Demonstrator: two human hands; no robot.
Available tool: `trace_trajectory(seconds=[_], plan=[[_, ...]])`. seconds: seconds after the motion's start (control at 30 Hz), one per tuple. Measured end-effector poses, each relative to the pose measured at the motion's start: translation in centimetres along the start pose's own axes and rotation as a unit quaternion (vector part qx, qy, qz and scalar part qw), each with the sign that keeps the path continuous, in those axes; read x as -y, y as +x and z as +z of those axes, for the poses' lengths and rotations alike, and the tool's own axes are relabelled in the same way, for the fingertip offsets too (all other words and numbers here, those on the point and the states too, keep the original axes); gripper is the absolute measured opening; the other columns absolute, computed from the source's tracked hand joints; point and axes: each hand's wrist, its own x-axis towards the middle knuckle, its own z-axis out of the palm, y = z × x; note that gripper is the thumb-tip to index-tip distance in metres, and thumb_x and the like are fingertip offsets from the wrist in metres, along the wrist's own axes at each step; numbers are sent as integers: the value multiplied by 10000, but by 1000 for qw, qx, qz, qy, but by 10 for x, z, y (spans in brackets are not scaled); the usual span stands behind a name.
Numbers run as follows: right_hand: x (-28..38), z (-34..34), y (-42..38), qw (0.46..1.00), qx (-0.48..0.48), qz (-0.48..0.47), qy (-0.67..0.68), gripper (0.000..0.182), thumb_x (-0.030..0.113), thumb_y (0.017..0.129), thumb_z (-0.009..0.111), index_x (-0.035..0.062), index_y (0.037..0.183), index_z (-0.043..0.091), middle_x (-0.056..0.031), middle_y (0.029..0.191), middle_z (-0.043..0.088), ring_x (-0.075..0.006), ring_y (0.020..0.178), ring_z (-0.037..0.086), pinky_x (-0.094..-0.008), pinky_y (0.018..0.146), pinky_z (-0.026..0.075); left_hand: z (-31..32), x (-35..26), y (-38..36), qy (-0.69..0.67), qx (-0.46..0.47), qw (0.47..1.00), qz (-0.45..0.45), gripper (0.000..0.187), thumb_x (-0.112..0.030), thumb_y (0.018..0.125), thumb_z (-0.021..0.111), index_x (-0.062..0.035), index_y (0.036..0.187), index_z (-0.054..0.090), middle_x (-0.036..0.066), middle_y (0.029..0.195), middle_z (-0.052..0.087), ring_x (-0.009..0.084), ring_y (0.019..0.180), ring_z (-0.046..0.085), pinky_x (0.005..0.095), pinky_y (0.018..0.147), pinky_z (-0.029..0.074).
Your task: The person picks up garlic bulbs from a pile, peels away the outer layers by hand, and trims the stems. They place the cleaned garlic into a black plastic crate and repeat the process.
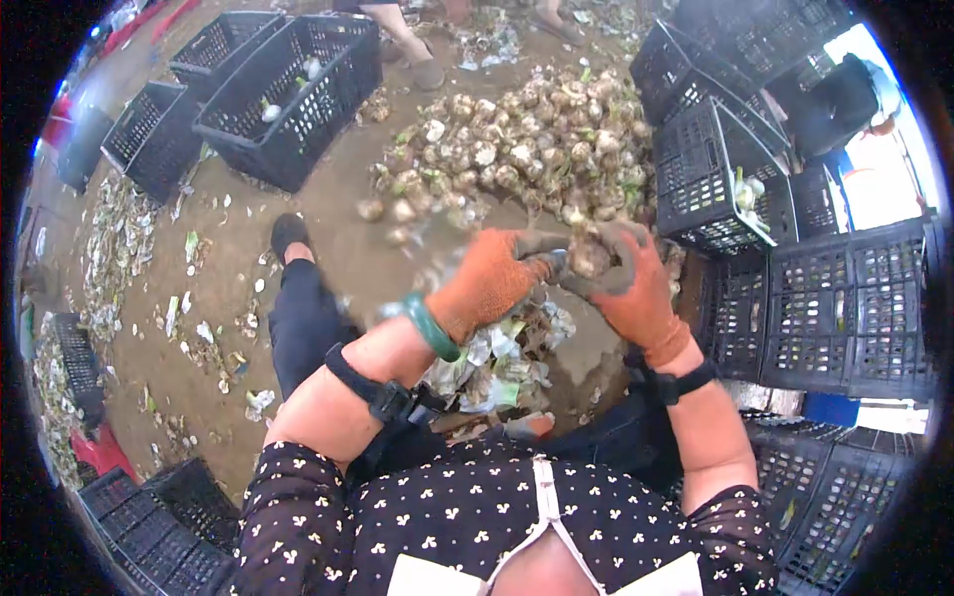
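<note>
My right hand [636, 288], in an orange glove with dark fingertips, is wrapped round a brownish garlic bulb [589, 256] held up in front of me. My left hand [492, 278], gloved the same way, has its fingers pinched together close against the bulb's left side. What those fingers hold, if anything, is too small to make out. Just beyond both hands lies a large heap of unpeeled garlic bulbs [527, 139] on the ground. Below the hands, between my legs, is a pile of pale peelings and leaves [497, 363].
Black plastic crates [298, 129] stand at the upper left, some with a few white bulbs inside. More crates [845, 308] are stacked along my right side. Scattered peelings [109, 238] litter the ground at left. Another person's foot [427, 72] shows beyond the heap.
</note>
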Motion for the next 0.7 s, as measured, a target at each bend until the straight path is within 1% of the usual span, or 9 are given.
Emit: trace_trajectory(seconds=[0.03, 0.13, 0.2, 0.27, 0.4, 0.53, 0.6, 0.63, 0.7], plan=[[1, 2, 1, 1000, 12, -13, 6, 573, 257, 605, 759, 73, 1105, 548, -133, 1046, 532, -326, 1024, 478, -389, 881, 410, -1, 0, 0, -21, 7, 999, -45, 290, -152, 802, 566, -50, 1070, 612, 108, 932, 656, 141, 828, 582, 305, 770, 457], [13, 17, 4, 999, 5, -46, 10, 535, 199, 611, 744, 86, 1102, 563, -132, 1036, 538, -320, 1017, 469, -392, 880, 402, -3, 8, 1, 19, 8, 999, -45, 274, -145, 804, 559, -43, 1052, 615, 99, 886, 661, 132, 777, 583, 304, 736, 467], [18, 24, 7, 999, -8, -38, 20, 527, 202, 614, 739, 92, 1101, 572, -130, 1016, 541, -314, 996, 471, -396, 867, 403, 0, 11, 1, -9, 2, 995, -97, 270, -149, 803, 553, -40, 1042, 615, 83, 841, 661, 120, 728, 581, 304, 690, 476], [16, 26, 11, 998, 8, -64, -17, 525, 140, 595, 755, 87, 1091, 589, -112, 992, 574, -305, 955, 495, -399, 849, 395, 4, 13, 1, -40, -50, 995, -77, 270, -147, 799, 551, -38, 1038, 613, 74, 812, 659, 110, 695, 575, 305, 657, 478], [23, 24, 14, 996, 42, -61, -41, 498, 136, 612, 734, 97, 1088, 592, -114, 968, 586, -314, 951, 480, -399, 834, 398, 8, 8, 2, -45, -121, 977, -171, 252, -124, 785, 567, -35, 1014, 620, 82, 818, 658, 130, 682, 577, 305, 644, 481], [25, 33, 11, 989, -10, -63, -137, 501, 113, 606, 729, 97, 1088, 592, -117, 965, 577, -314, 951, 475, -398, 833, 398, 5, 10, 2, -57, -120, 980, -149, 247, -118, 779, 568, -35, 1005, 623, 91, 820, 658, 153, 676, 584, 311, 643, 481], [21, 27, 19, 999, -9, -47, 9, 506, 98, 605, 725, 96, 1092, 589, -119, 953, 561, -308, 937, 482, -398, 826, 403, -6, 0, 2, -143, -30, 970, -195, 242, -125, 780, 575, -36, 1000, 624, 95, 808, 652, 149, 681, 583, 308, 642, 477], [19, 26, 20, 999, 6, -52, -2, 512, 102, 593, 731, 81, 1086, 592, -131, 962, 546, -319, 933, 480, -399, 827, 400, -6, 3, 5, -142, -30, 970, -194, 242, -125, 780, 575, -36, 1000, 624, 95, 808, 652, 149, 681, 583, 308, 642, 477], [19, 26, 16, 999, 23, -42, 7, 537, 126, 596, 734, 80, 1107, 574, -117, 977, 560, -290, 940, 489, -388, 838, 404, -3, 14, 5, 54, -52, 993, -91, 248, -145, 794, 582, -41, 1015, 620, 75, 790, 648, 126, 693, 576, 291, 637, 472]])
